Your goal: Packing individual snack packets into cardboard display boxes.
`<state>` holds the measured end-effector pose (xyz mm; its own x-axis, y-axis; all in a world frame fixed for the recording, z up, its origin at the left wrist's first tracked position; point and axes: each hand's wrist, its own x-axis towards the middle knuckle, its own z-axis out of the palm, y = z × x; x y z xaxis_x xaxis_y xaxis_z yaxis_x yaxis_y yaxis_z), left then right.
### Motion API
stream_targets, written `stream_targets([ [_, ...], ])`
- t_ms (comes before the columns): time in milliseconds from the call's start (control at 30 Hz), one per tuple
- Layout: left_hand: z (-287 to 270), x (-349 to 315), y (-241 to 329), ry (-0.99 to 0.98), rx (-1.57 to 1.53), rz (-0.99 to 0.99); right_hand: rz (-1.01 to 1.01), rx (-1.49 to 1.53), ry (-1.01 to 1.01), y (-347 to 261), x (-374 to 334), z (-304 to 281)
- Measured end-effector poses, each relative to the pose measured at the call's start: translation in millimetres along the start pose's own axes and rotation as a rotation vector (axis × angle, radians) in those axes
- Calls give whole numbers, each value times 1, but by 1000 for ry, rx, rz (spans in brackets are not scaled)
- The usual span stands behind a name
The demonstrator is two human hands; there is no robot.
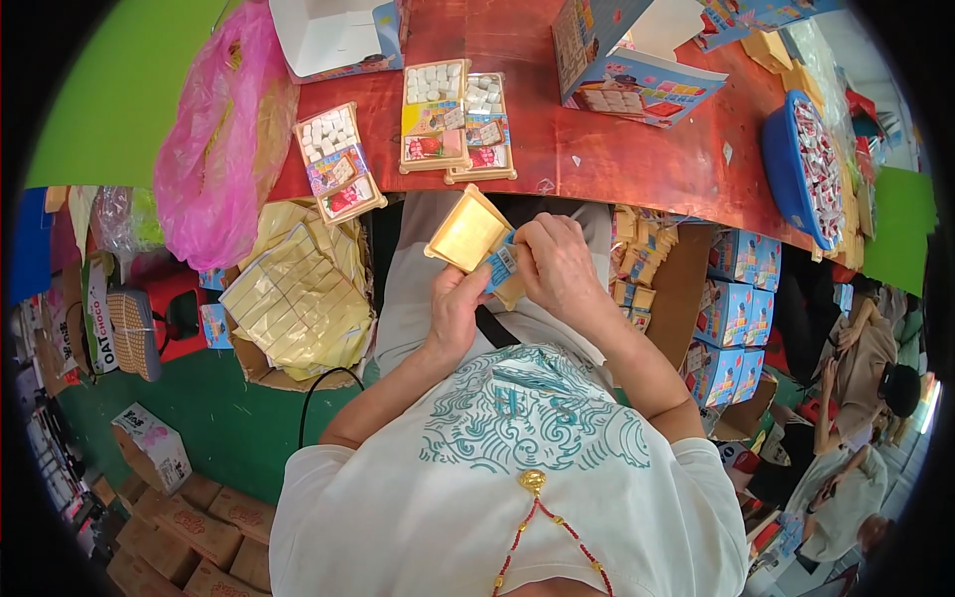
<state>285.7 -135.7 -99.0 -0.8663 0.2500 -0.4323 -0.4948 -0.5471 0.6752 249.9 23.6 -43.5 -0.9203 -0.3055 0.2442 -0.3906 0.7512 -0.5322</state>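
Above my lap, my left hand (456,310) is closed around the lower end of a gold-tan plastic tray (466,231), its plain side facing up. A blue printed card sleeve (500,267) lies around or against the tray's right part; I cannot tell how far it wraps. The fingers of my right hand (557,261) are bent and pinch the sleeve's right side. Just beyond, on the red table edge, lie filled packs: a yellow-and-white one (434,117), a blue one (494,129) partly under it, and another blue one (338,159) to the left, each showing white pieces.
Open printed boxes (637,88) stand on the red table (517,40). A pink plastic bag (214,149) hangs at left, above a carton of yellow sheets (298,298). At right are a blue basin (781,159) of small packets and stacked blue boxes (731,316). People sit farther right.
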Motion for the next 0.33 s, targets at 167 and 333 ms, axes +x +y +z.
stream_targets([
  [167, -5, 1, 0, -92, -69, -23, 291, 330, -119, 12, -6, 0],
  [333, -7, 4, 0, -164, -281, -114, 556, 674, -233, 24, -8, -3],
])
